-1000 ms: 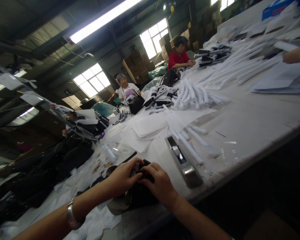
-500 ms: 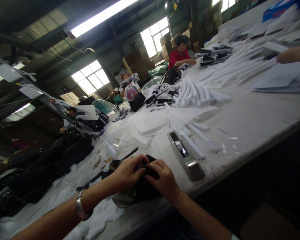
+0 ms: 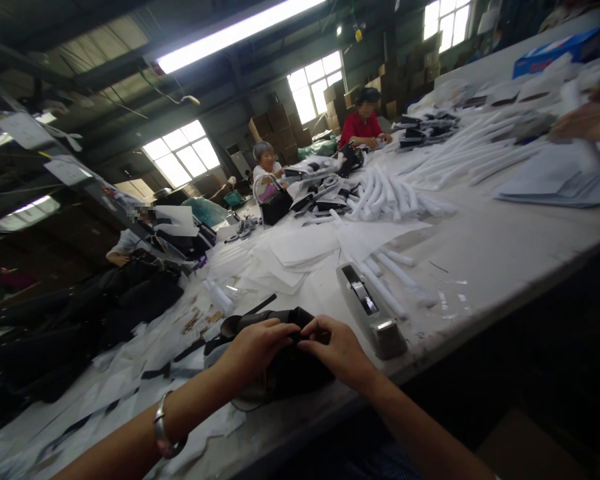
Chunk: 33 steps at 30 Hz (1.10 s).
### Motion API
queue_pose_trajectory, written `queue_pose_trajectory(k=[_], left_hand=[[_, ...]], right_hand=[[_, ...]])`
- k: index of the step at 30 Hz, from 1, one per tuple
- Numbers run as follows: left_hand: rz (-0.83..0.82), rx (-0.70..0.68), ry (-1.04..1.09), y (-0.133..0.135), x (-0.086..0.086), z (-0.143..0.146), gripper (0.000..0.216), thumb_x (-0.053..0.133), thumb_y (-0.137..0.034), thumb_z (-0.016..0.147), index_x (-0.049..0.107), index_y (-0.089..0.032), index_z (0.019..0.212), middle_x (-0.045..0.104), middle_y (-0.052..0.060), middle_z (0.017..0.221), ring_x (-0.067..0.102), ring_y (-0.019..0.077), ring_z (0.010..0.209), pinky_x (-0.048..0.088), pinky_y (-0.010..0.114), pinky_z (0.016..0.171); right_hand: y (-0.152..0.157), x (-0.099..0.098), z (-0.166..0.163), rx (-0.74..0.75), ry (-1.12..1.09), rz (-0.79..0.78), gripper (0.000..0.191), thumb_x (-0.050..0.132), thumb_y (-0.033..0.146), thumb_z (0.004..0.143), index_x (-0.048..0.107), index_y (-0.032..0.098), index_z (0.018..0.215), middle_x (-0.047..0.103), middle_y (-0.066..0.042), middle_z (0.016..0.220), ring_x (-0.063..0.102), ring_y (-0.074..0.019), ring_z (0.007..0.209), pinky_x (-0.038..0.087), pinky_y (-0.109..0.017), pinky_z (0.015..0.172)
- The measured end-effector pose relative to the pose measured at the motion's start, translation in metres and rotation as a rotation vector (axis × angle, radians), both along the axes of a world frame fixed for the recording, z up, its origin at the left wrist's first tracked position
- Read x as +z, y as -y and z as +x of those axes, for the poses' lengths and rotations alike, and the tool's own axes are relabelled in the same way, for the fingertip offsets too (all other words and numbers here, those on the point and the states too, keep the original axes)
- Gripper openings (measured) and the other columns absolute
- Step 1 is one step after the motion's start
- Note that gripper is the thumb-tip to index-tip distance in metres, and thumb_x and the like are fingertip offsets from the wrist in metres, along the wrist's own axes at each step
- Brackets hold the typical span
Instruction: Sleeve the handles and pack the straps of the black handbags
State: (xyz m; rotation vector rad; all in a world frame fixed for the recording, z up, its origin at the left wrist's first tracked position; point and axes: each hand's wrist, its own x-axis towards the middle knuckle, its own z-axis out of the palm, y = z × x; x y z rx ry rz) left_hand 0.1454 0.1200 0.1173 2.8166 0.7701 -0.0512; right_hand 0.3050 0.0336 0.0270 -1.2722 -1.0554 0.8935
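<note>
A black bag [image 3: 285, 370] lies on the near edge of the long white table [image 3: 505, 247]. My left hand [image 3: 255, 350] and my right hand [image 3: 337, 350] both pinch the top of this bag, fingertips meeting at its middle. A silver bracelet circles my left wrist. Just right of my right hand sits a grey metal tape dispenser [image 3: 370, 310]. What my fingertips grip on the bag is too small to tell.
White paper rolls [image 3: 395, 197] and paper sheets [image 3: 295, 257] cover the table's middle. Black bags [image 3: 130, 303] pile at the left. Several seated people work along the far side. Another person's hand [image 3: 583, 120] reaches in at the right. Cardboard boxes stand by the windows.
The view has shifted slightly. My hands have stayed on the black bag, fingers moving a little along its top.
</note>
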Motion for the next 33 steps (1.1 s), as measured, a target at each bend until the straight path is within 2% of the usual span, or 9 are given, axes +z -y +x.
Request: queue_pose_trajectory(k=[4,8,13,19,23,33], left_hand=[[-0.032,-0.011,0.010,0.003,0.003,-0.004,0.027,0.052,-0.031,0.095,0.068,-0.024,0.115,0.066,0.004,0.090,0.066,0.0183,0.079,0.048,0.026,0.071],[0.047,-0.022,-0.018,0.012,0.004,-0.006,0.039,0.072,-0.047,0.078,0.067,-0.026,0.111,0.068,0.004,0.096,0.067,0.0219,0.084,0.048,0.027,0.069],[0.215,-0.037,0.023,0.022,-0.001,-0.005,0.020,0.066,-0.038,0.083,0.069,-0.028,0.100,0.068,0.001,0.094,0.066,0.0188,0.081,0.044,0.025,0.065],[0.214,-0.065,0.127,0.025,-0.008,-0.009,0.019,0.066,-0.035,0.081,0.071,-0.028,0.098,0.071,0.001,0.094,0.067,0.0180,0.083,0.046,0.024,0.065],[0.197,-0.044,0.187,0.023,-0.011,-0.015,0.022,0.066,-0.037,0.082,0.071,-0.027,0.101,0.072,0.001,0.096,0.068,0.0180,0.083,0.049,0.025,0.069],[0.112,0.007,0.210,0.021,-0.012,-0.023,0.021,0.067,-0.035,0.081,0.072,-0.026,0.100,0.072,0.002,0.094,0.069,0.0181,0.082,0.051,0.025,0.071]], right_hand=[[-0.002,-0.001,-0.001,0.121,-0.105,-0.015,0.013,0.068,0.028,0.075,0.067,0.017,0.082,0.064,0.002,0.071,0.059,-0.0146,0.069,0.044,-0.024,0.065],[0.000,0.003,-0.002,0.169,-0.055,-0.033,0.011,0.063,0.026,0.077,0.067,0.016,0.079,0.063,0.002,0.071,0.057,-0.0139,0.068,0.042,-0.023,0.063],[0.005,0.010,0.006,0.215,0.067,-0.059,0.007,0.062,0.021,0.076,0.067,0.017,0.077,0.058,0.004,0.065,0.051,-0.0125,0.064,0.037,-0.022,0.059],[0.014,0.008,0.011,0.221,0.194,-0.057,0.005,0.061,0.019,0.078,0.067,0.019,0.078,0.055,0.005,0.065,0.048,-0.0118,0.063,0.034,-0.022,0.057],[0.019,-0.005,0.013,0.156,0.263,-0.075,0.006,0.059,0.018,0.078,0.065,0.020,0.079,0.057,0.005,0.067,0.050,-0.0122,0.063,0.034,-0.023,0.058],[0.048,-0.062,0.031,-0.101,0.355,-0.197,0.009,0.051,0.024,0.082,0.058,0.021,0.078,0.060,0.000,0.073,0.057,-0.0189,0.073,0.043,-0.031,0.070]])
